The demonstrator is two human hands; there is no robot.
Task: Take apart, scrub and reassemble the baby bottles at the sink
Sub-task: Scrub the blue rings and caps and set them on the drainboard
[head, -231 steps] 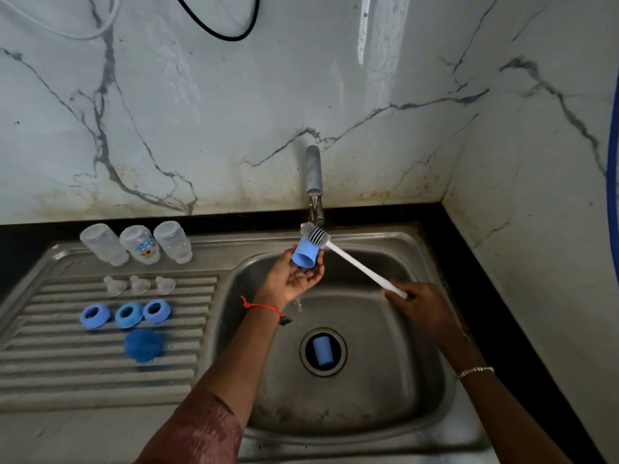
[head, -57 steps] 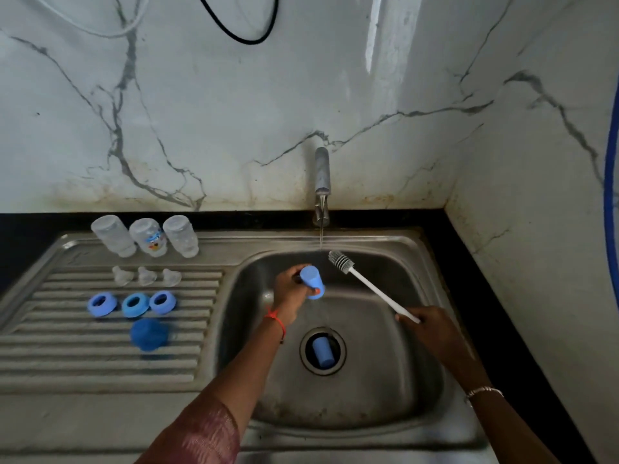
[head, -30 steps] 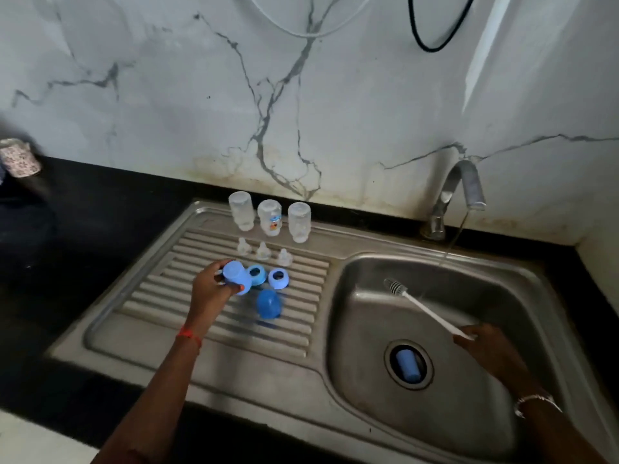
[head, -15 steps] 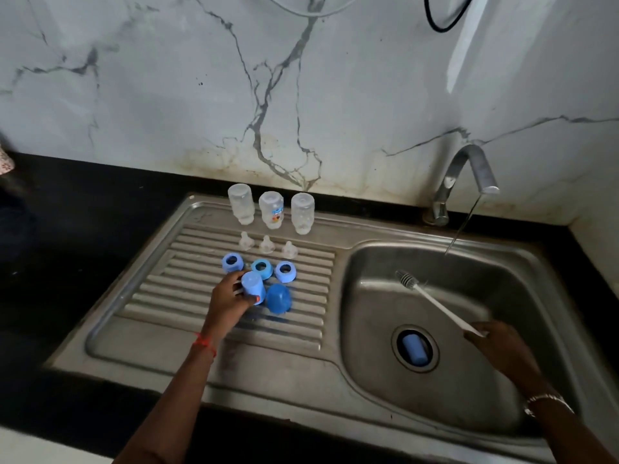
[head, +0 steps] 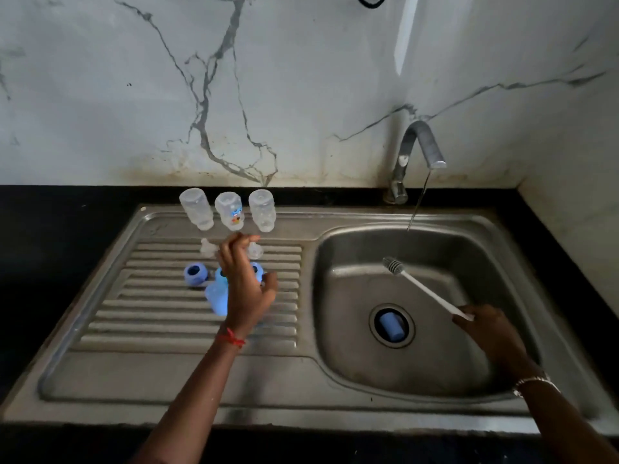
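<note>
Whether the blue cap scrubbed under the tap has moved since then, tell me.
Yes. The blue cap went left, from under the tap onto the drainboard.

Left hand (head: 246, 286) hides middle of nipple row (head: 207, 247) and ring row (head: 195, 273); grip unclear. Blue cap (head: 216, 296) blurred. Brush (head: 425, 289) handle's near end buried in right hand (head: 485, 326). Cable (head: 368, 0) cut off at top edge.

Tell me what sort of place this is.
Most likely a home kitchen: a stainless steel sink with a ribbed drainboard set in a black counter, a tap running into it, a marble-look wall behind. The right hand holds a brush.
</note>
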